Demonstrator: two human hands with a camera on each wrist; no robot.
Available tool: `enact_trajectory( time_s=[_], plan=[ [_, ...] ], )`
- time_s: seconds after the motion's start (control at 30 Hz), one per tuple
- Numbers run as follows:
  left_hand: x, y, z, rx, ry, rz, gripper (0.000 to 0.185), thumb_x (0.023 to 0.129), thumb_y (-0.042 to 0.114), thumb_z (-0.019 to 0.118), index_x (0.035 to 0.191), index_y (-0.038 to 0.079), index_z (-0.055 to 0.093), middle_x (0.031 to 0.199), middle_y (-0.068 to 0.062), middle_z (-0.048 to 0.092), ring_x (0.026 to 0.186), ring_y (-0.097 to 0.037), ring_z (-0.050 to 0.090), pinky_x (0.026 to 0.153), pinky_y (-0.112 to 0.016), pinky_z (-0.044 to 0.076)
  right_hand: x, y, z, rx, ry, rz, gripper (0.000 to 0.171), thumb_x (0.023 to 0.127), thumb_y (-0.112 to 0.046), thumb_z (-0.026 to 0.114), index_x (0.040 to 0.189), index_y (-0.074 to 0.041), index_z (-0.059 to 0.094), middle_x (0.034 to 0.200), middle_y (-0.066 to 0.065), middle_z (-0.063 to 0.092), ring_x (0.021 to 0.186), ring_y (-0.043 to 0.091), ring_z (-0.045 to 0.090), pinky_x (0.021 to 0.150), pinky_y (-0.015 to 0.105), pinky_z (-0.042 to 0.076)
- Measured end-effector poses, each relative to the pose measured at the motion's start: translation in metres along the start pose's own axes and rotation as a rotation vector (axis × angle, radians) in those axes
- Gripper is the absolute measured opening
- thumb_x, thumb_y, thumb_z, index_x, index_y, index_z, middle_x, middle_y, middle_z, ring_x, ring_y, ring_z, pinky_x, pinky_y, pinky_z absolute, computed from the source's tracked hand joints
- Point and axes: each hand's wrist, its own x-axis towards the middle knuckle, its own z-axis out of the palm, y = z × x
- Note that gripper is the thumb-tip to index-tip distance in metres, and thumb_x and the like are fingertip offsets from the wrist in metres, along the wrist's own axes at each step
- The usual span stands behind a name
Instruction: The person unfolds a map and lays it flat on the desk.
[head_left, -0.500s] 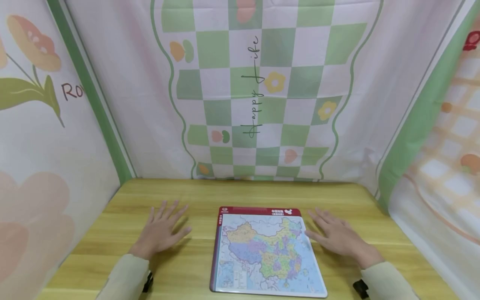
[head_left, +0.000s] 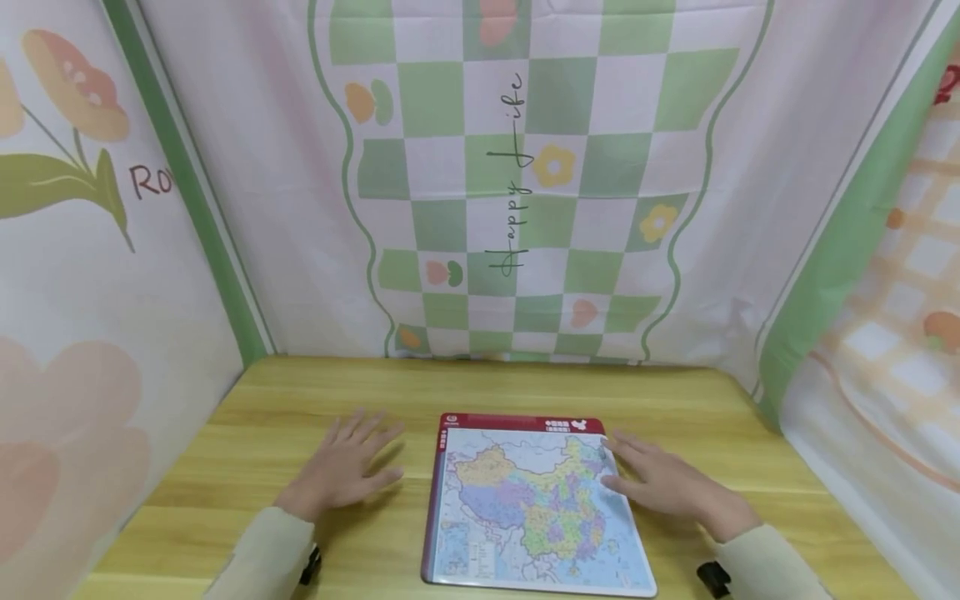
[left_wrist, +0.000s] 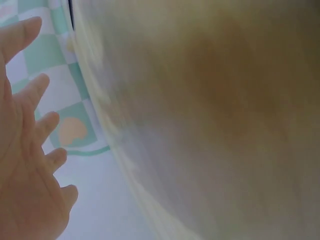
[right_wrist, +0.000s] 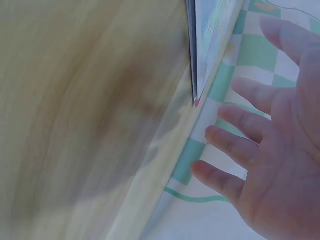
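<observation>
spread left hand [left_wrist: 27,165] over blurred table [left_wrist: 210,115]

Head downward; wrists close over table [head_left: 300,400]

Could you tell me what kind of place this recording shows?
Probably a small staged tabletop booth: a wooden table closed in on three sides by printed cloth backdrops, with a map puzzle board lying between the left hand and right hand.

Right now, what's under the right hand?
The right hand spreads over the map board's right edge and the wooden table beside it. Whether the palm touches them cannot be told; the part of the map beneath its fingers is covered.
</observation>
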Motion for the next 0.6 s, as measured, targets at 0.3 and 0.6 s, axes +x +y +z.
enact_trajectory(
  time_s=[0.3, 0.6],
  plan=[
    [0.011, 0.012, 0.006, -0.099, -0.056, 0.162, 0.060, 0.098, 0.040, 0.062, 0.146, 0.005, 0.050, 0.149, -0.024, 0.045, 0.136, -0.053, 0.036, 0.107, -0.072, 0.028, 0.003, -0.002, 0.003, 0.046, -0.046, -0.079, 0.062, 0.099, -0.043, 0.061, 0.140, 0.004, 0.053, 0.145, 0.030, 0.045, 0.132, 0.052, 0.041, 0.106, 0.069, 0.032],
    [0.020, 0.030, 0.008, -0.146, -0.240, 0.189, 0.064, 0.098, 0.047, 0.060, 0.147, 0.007, 0.049, 0.152, -0.014, 0.045, 0.139, -0.036, 0.041, 0.113, -0.055, 0.033, 0.004, 0.000, 0.007, -0.009, -0.058, -0.095, 0.052, 0.095, -0.034, 0.069, 0.132, 0.002, 0.061, 0.133, 0.024, 0.057, 0.123, 0.046, 0.052, 0.102, 0.064, 0.042]
  ],
)
